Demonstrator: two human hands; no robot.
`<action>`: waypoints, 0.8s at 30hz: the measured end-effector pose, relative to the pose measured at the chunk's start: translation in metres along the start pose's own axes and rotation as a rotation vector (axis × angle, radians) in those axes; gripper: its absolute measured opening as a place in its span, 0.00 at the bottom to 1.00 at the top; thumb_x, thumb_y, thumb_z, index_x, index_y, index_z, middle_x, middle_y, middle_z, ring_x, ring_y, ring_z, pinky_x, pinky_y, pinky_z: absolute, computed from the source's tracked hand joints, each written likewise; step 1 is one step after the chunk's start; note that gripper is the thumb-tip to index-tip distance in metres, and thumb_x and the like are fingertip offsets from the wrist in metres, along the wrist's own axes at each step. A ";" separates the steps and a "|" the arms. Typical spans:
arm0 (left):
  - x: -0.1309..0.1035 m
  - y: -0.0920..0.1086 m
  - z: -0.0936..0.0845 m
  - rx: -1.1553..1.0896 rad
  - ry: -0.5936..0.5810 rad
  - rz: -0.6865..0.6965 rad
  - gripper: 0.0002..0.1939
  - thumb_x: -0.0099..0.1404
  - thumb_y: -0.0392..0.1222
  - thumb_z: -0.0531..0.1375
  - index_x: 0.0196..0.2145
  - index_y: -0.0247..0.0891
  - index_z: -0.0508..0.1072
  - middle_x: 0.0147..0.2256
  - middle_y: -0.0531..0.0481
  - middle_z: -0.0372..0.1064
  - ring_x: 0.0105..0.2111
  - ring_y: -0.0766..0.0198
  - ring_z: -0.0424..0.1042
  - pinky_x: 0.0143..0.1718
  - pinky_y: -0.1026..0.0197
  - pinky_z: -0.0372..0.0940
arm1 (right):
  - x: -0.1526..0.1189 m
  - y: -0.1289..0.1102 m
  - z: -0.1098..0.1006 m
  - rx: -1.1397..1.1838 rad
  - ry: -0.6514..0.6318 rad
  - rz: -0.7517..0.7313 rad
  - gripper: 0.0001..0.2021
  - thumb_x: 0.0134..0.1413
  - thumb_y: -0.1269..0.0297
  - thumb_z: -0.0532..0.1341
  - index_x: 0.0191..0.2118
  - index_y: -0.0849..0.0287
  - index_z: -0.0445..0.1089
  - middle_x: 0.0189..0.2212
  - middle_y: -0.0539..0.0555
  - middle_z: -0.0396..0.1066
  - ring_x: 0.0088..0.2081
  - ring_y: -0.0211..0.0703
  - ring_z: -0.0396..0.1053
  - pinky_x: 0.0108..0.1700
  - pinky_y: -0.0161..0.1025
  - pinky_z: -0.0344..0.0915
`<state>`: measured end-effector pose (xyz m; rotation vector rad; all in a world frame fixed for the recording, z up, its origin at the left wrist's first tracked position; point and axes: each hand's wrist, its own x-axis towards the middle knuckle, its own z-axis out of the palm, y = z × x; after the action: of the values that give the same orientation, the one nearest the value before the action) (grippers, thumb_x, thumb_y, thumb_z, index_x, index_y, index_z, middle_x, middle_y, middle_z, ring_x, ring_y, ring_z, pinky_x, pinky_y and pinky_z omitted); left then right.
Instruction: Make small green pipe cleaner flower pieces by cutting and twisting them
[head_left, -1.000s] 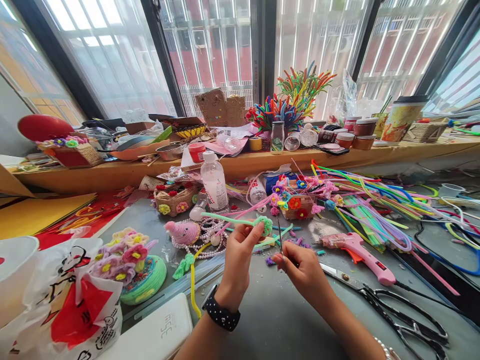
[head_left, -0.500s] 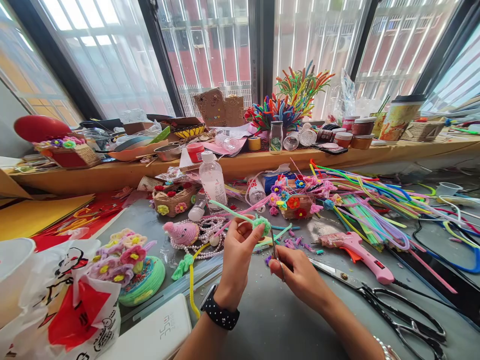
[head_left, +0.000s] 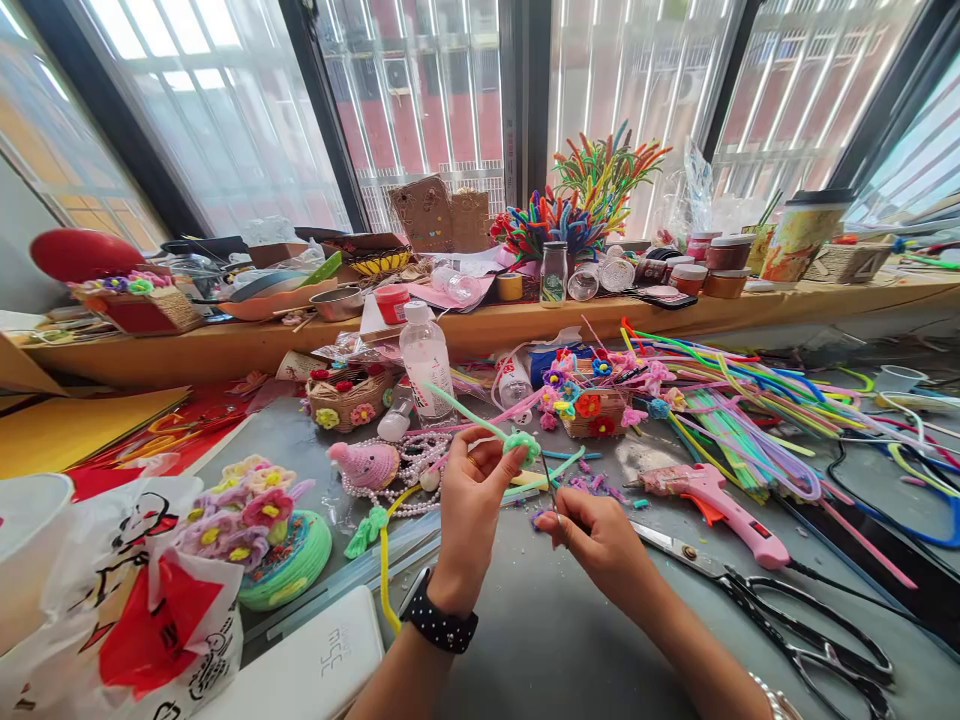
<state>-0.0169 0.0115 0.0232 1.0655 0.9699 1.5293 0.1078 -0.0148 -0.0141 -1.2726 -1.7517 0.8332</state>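
In the head view, my left hand (head_left: 480, 495) pinches a small mint-green fuzzy piece (head_left: 521, 448), from which a green pipe cleaner (head_left: 463, 408) sticks out to the upper left. My right hand (head_left: 592, 530) holds a thin dark metal tool (head_left: 548, 478), its tip against the green piece; the fingers hide most of its handle. A pink bird-like crocheted figure (head_left: 365, 465) with pearl strings (head_left: 414, 462) lies left of my left hand. To the right of my right hand are a pink glue gun (head_left: 724, 512) and large black-handled scissors (head_left: 780, 600).
Pipe cleaners (head_left: 735, 420) spread over the right side. Flower baskets (head_left: 349, 398) and a plastic bottle (head_left: 426, 365) stand behind my hands. At the left are a plastic bag (head_left: 150, 610), a flower cushion (head_left: 289, 565) and a white box (head_left: 315, 650). A cluttered ledge (head_left: 480, 325) runs behind.
The metal tool has tilted slightly and my right fingers have shifted along it, hiding more of its handle. My left hand and the green piece have barely moved.
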 end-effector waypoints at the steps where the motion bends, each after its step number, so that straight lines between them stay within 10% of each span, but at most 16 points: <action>1: 0.000 0.001 0.000 0.001 0.001 -0.004 0.18 0.46 0.37 0.63 0.34 0.37 0.61 0.24 0.56 0.65 0.27 0.69 0.67 0.27 0.69 0.62 | 0.000 0.000 0.000 0.007 0.000 0.002 0.20 0.48 0.48 0.50 0.17 0.58 0.52 0.13 0.45 0.51 0.18 0.32 0.49 0.21 0.31 0.46; 24: -0.005 0.001 0.003 0.027 -0.010 -0.005 0.16 0.49 0.37 0.61 0.35 0.38 0.60 0.26 0.54 0.69 0.29 0.68 0.69 0.29 0.67 0.62 | 0.000 -0.002 -0.002 0.108 -0.050 0.015 0.23 0.47 0.43 0.48 0.17 0.59 0.55 0.13 0.45 0.53 0.18 0.32 0.50 0.21 0.32 0.47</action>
<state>-0.0139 0.0069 0.0243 1.0874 0.9882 1.5096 0.1083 -0.0153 -0.0119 -1.2043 -1.7140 0.9624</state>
